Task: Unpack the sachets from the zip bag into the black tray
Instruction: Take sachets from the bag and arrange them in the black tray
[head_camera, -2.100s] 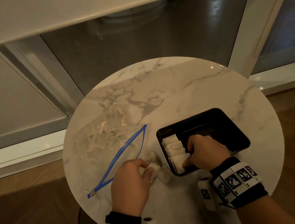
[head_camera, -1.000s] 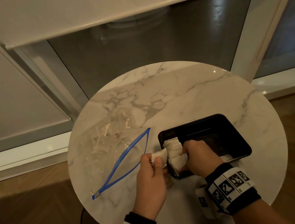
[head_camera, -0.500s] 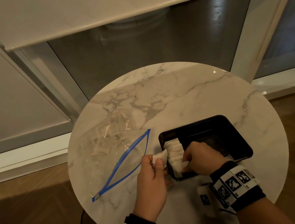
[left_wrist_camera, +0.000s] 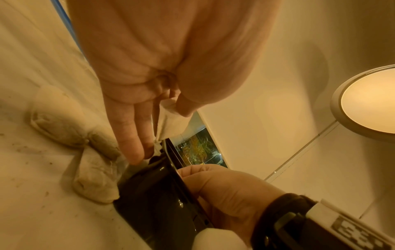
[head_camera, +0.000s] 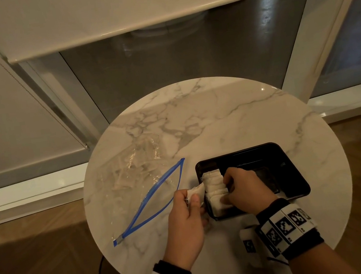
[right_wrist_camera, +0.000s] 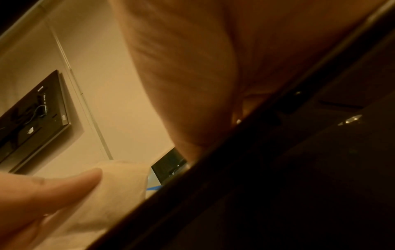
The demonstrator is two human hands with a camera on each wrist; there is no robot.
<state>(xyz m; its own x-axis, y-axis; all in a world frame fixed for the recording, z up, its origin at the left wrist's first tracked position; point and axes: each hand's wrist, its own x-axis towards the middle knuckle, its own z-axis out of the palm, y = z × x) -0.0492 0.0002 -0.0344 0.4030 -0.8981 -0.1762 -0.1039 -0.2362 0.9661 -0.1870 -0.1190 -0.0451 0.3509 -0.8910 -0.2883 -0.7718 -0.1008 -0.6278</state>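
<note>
A black tray (head_camera: 270,154) sits on the round marble table (head_camera: 241,116), with a row of white sachets (head_camera: 212,182) standing at its left end. My right hand (head_camera: 226,188) reaches into the tray, fingers curled over that row and thumb (right_wrist_camera: 64,186) against a sachet (right_wrist_camera: 119,186). Just left of the tray's rim, my left hand (head_camera: 191,196) pinches one white sachet (head_camera: 197,190) between thumb and fingers; the same sachet (left_wrist_camera: 171,118) shows in the left wrist view. The clear zip bag (head_camera: 133,173) with its blue zipper (head_camera: 155,193) lies open to the left, several sachets inside.
Two loose sachets (left_wrist_camera: 64,121) (left_wrist_camera: 96,182) lie on the table beside the tray wall (left_wrist_camera: 153,194), under my left hand. The table's near edge is close to both wrists. Window frames and a wooden floor (head_camera: 41,261) surround the table.
My left hand has lifted a sachet off the table and carried it right, up to the tray's left rim. My right hand has stayed on the sachet row in the tray.
</note>
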